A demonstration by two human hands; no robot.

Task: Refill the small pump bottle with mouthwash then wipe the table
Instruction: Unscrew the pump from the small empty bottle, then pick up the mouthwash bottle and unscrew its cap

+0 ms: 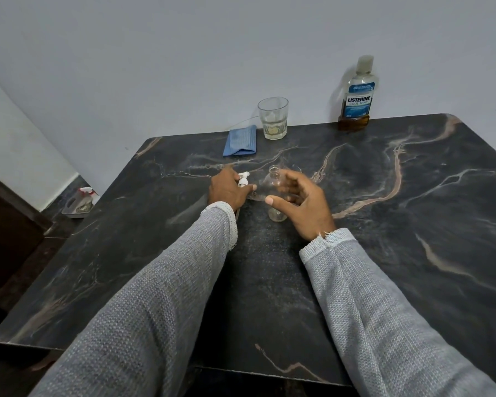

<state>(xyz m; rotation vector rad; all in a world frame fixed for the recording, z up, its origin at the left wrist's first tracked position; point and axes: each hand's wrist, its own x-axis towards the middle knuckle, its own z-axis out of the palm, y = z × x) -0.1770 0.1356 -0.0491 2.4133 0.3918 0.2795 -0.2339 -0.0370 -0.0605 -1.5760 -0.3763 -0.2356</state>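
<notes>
A small clear bottle (273, 181) stands upright and uncapped near the middle of the dark marble table (413, 224). My right hand (301, 204) is next to it on the right, fingers spread and curved around it without a firm grip. My left hand (226, 190) rests on the table left of the bottle, closed on the white pump head (243, 179), whose thin tube trails toward the bottle. The mouthwash bottle (357, 93), capped with a little amber liquid at its bottom, stands at the far edge. A folded blue cloth (241, 140) lies at the back.
A drinking glass (273, 117) with some pale liquid stands beside the cloth at the back edge. The wall runs right behind the table. Down on the floor at the left sits a spray bottle in a tray (80, 202).
</notes>
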